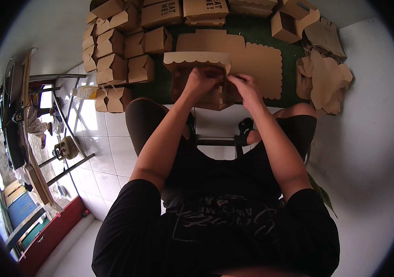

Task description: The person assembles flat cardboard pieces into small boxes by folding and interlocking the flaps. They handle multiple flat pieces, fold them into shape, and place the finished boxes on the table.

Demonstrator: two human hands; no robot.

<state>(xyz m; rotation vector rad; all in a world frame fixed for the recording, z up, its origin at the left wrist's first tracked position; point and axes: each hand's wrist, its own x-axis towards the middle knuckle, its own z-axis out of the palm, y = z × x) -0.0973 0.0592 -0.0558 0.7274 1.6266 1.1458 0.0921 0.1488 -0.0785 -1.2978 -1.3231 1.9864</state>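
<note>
In front of me sits a partly folded brown cardboard box (197, 57), its scalloped edge running along the far side and its right side wall standing up. My left hand (204, 82) reaches into it, fingers curled at the far right corner; the fingertips are partly in shadow. Outside the same corner, my right hand (247, 88) pinches the side wall between thumb and fingers. A flat cardboard part (260, 64) with a scalloped edge spreads out behind and to the right of the box.
Folded cardboard boxes (112, 69) are stacked at the far left, with more printed boxes (161, 15) along the back. An open box (290, 24) stands far right, above flat cardboard blanks (328, 81). Beside the left stack lies a bottle with yellow contents (85, 92). Green matting (160, 92) lies beneath.
</note>
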